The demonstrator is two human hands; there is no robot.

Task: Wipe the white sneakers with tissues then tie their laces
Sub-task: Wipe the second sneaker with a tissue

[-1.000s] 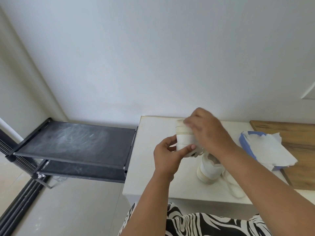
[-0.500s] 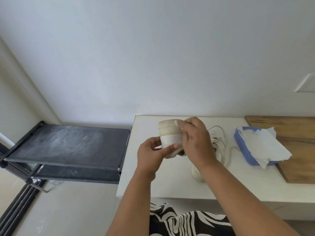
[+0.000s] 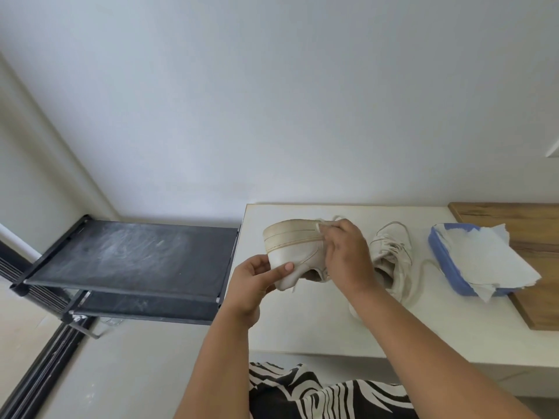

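Mid-frame, smooth white leather sneaker (image 3: 290,247) in left hand (image 3: 252,285) pinch; right hand (image 3: 348,255) fingers curled on crumpled white tissue (image 3: 325,226) against sole.

left hand (image 3: 252,284): gripping, thumb up | right hand (image 3: 348,255): curled, apparently pinching

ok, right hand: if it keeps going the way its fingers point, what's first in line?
The right hand already presses a tissue against the held sneaker, fingers pointing up-left along its sole. Beyond that edge, probably bare table, then wall; depth is unclear.
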